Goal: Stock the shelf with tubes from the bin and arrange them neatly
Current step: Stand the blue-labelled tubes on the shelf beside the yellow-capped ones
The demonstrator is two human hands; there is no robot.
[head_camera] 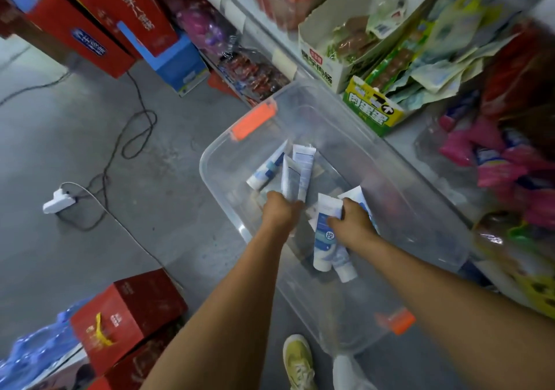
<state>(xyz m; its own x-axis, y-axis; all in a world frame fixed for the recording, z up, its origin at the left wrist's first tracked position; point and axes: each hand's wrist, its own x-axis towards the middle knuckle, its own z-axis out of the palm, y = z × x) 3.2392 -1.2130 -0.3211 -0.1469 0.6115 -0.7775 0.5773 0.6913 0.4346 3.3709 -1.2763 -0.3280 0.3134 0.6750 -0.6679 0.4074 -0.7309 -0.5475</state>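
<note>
A clear plastic bin (390, 161) with orange latches stands on the floor beside the shelf. Both my hands reach down into it. My left hand (280, 209) grips two white-and-blue tubes (300, 173) that stick up away from me. My right hand (351, 224) holds a bundle of similar tubes (324, 248) with their caps pointing toward me. One more tube (265, 170) lies loose at the bin's far end.
The white shelf (420, 149) on the right carries snack boxes, green packets and pink bags. Red cartons (126, 314) stand at lower left and at the top left. A black cable and a white power adapter (58, 202) lie on the grey floor. My yellow shoe (297, 362) is below the bin.
</note>
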